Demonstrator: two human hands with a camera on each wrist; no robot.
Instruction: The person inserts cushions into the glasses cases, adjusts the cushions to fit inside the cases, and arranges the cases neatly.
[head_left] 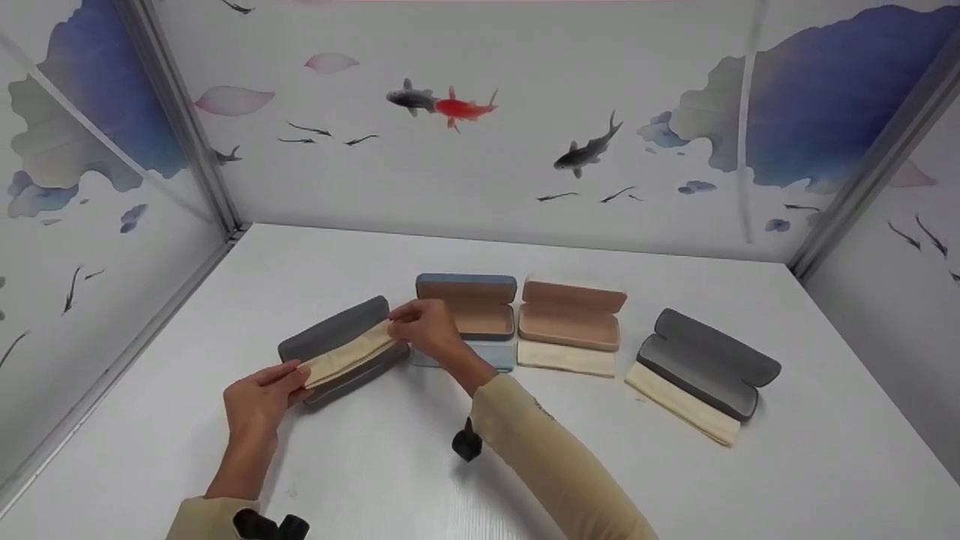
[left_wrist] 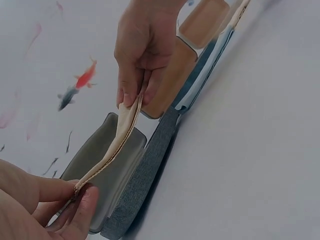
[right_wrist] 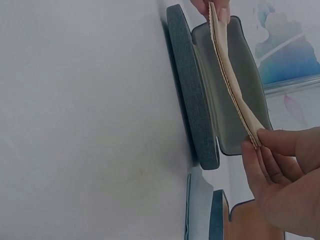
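Note:
A folded cream cloth (head_left: 351,354) is stretched between both hands, above an open grey glasses case (head_left: 334,330) at the left of the table. My left hand (head_left: 262,394) pinches the cloth's near left end between thumb and fingers. The far right end is pinched by my right hand (head_left: 429,328). In the left wrist view the cloth (left_wrist: 117,142) sags slightly, its layered edge showing over the case's grey lining. The right wrist view shows the case's blue-grey fabric outside (right_wrist: 192,90) below the cloth (right_wrist: 232,82).
Open cases with tan lining stand at the middle, one blue (head_left: 466,281) and one pale (head_left: 571,326). A light blue cloth (head_left: 487,355) and a cream cloth (head_left: 566,360) lie before them. At the right are another open grey case (head_left: 697,371) and a cream cloth (head_left: 681,405).

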